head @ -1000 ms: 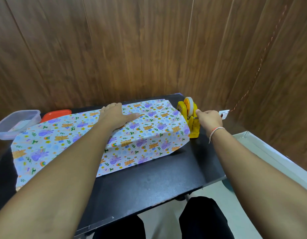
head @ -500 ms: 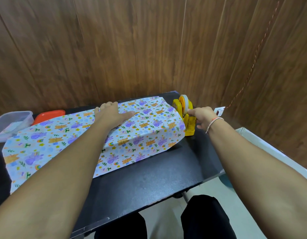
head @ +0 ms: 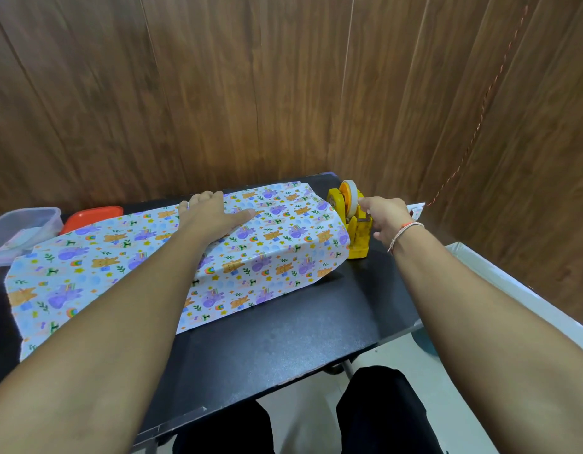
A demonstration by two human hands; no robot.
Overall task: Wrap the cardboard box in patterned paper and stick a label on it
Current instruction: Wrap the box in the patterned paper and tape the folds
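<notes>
The right hand [head: 383,221] is at the yellow tape dispenser [head: 354,224], its fingers curled toward the tape roll [head: 349,199] and the cutter end. The fingertips are hidden behind the hand, so I cannot tell whether they pinch a tape end or only touch the dispenser. A thin thread bracelet [head: 404,232] sits on that wrist.

Just left of the dispenser, touching or nearly touching it, lies the paper [head: 277,244], printed with bears, purple animals and rainbows. It drapes over a raised block shape, presumably the box, which is fully covered and not visible itself. The left hand [head: 211,216] lies flat on top of this hump, fingers straight and pointing toward the dispenser, pressing the paper down and holding nothing.

Further left of that hand the paper spreads flat across the black table [head: 283,342], reaching near its left edge. Beyond the paper's far left corner sit an orange lid [head: 93,215] and, beside it, a clear plastic container [head: 19,229].

Right of the right hand, a small white tag [head: 414,209] hangs on a red string [head: 473,132] against the wooden wall [head: 250,93]. A white ledge [head: 512,286] runs beside the table's right edge.
</notes>
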